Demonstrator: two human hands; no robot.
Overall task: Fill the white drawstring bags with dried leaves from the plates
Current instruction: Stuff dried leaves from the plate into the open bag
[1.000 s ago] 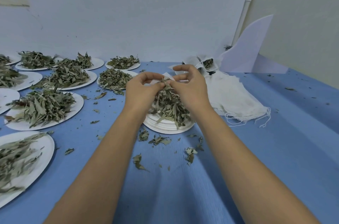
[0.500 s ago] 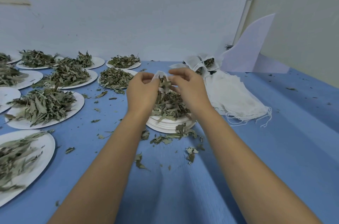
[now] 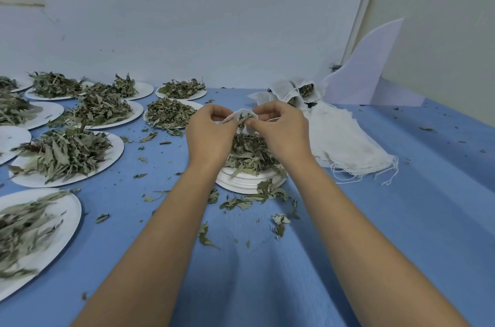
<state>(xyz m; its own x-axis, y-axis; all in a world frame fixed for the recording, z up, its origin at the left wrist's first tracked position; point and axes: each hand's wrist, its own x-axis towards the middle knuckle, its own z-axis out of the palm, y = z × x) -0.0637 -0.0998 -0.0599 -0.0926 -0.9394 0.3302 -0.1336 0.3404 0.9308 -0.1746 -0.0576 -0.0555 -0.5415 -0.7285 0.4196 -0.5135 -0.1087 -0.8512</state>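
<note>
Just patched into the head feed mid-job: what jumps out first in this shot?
Dead centre, the left hand and right hand pinch a small white drawstring bag with leaves at its mouth, above a leaf-heaped stack of plates. More plates of dried leaves fill the table's left side, and a heap of flat white bags lies to the right. Loose leaves litter the blue cloth in front of the stack.
</note>
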